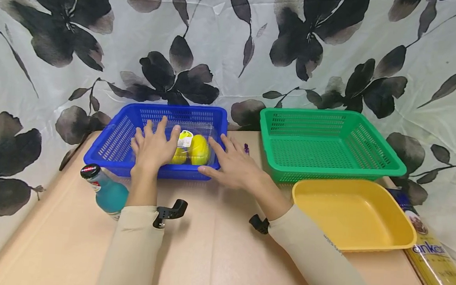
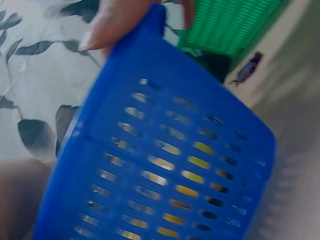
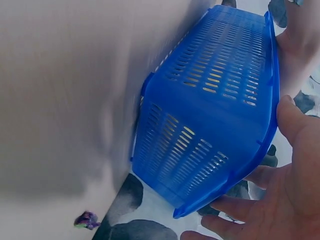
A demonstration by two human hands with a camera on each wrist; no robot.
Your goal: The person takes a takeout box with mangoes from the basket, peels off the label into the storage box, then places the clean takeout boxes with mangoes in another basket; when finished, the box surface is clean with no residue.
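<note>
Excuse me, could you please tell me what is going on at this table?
A person's left hand is spread over the near side of a blue basket, and the right hand is at its near right corner. Packed yellow fruit sits inside the basket, held by neither hand. A green basket and a yellow tray are to the right.

A creased white cloth printed with dark flowers hangs behind the pale peach table, where soft shadows fall

The head camera looks forward and down from above; both wrist views share the blue basket up close.
</note>
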